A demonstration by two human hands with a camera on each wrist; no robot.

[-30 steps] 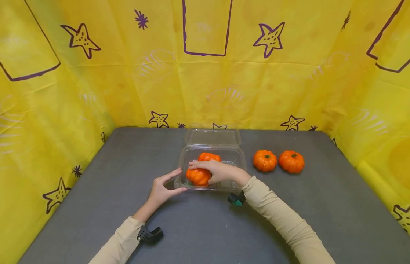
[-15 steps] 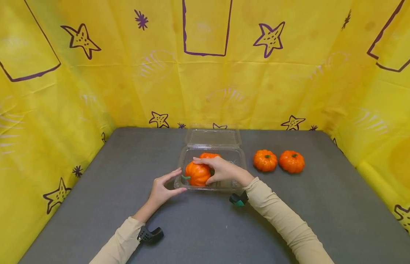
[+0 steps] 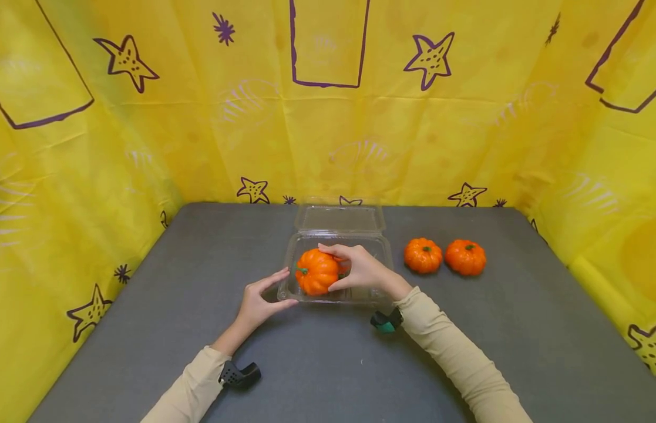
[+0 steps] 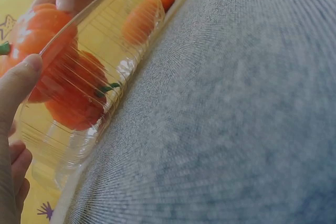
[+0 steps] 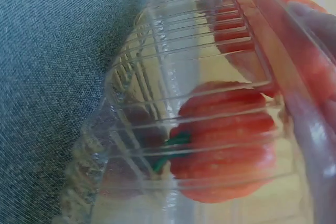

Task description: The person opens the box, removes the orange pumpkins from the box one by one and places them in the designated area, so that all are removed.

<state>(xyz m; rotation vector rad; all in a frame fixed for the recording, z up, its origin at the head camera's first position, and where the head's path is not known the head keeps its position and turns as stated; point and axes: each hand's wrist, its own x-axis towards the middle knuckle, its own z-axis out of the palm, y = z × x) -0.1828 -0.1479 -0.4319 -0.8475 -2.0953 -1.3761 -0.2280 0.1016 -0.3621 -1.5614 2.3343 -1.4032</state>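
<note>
A clear plastic clamshell container [image 3: 359, 299] stands at mid-table with its lid [image 3: 340, 218] tipped back. My left hand [image 3: 258, 302] holds the container's near left corner, its thumb [image 4: 23, 77] on the rim. A small orange pumpkin [image 3: 314, 273] with a green stem is gripped by my right hand [image 3: 362, 267], thumb on the near side and fingers over the far side. It is raised to about rim height at the left of the container, stem pointing left. Inside, beneath it, lies another pumpkin [image 4: 79, 98], seen through the plastic and mostly hidden in the head view.
Two more orange pumpkins [image 3: 423, 255] [image 3: 466, 257] sit side by side on the grey table [image 3: 317, 364], right of the container. A yellow printed cloth [image 3: 328, 135] hangs behind the table and along both sides.
The right hand has raised its pumpkin slightly, and the pumpkin has turned so its stem comes into sight on the left. The left hand keeps its place on the container.
</note>
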